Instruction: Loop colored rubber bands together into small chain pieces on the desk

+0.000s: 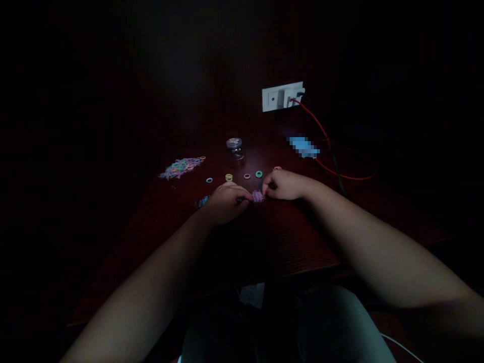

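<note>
A small pile of purple bands (258, 196) lies on the dark red table between my two hands. My left hand (231, 201) touches its left side, thumb and fingers closed together; anything between them is too small to name. At the pile's right edge is my right hand (282, 185), its fingers curled in a pinch whose contents I cannot make out. Blue bands (204, 200) sit partly hidden behind my left hand. Beyond the hands are a blue ring (209, 180), yellow rings (229, 177), a pink ring (247, 176), a green ring (259, 174) and a pink one (277, 168).
A mixed heap of coloured bands (182, 167) lies at the table's left. A clear lidded jar (234, 146) stands at the back. Behind my right hand are a pixelated blue object (303, 146), a red cable (319, 121) and a wall socket (272, 99).
</note>
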Demonstrator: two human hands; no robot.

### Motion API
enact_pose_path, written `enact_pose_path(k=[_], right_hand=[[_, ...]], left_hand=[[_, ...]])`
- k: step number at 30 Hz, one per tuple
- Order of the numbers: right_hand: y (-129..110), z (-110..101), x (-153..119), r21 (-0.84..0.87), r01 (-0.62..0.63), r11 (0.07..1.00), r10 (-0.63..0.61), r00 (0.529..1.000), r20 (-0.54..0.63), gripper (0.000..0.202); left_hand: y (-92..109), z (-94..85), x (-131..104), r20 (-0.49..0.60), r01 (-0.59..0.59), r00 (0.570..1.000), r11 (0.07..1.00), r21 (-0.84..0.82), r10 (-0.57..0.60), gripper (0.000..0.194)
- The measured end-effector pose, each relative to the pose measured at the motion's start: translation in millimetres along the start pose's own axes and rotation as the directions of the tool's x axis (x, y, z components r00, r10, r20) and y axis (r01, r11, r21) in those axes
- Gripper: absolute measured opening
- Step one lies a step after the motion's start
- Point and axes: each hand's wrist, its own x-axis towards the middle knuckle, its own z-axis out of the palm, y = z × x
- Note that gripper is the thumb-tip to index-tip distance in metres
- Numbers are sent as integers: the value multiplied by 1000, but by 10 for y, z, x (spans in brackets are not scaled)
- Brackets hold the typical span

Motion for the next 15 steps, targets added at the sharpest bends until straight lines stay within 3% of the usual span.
enact_pose_path(k=[6,12,15], right_hand=[[54,3,16,-76,-59,995,54,997,-60,21],[58,43,21,-5,32,999,-32,999,-19,25],[67,31,23,-19,-15,1000,13,994,-106,25]], left_hand=[[10,-4,7,-12,-3,1000,1000,4,3,20],[10,-4,17,1,-37,999,999,-8,37,20],[9,-9,16,-9,-30,1000,1000,-3,30,19]])
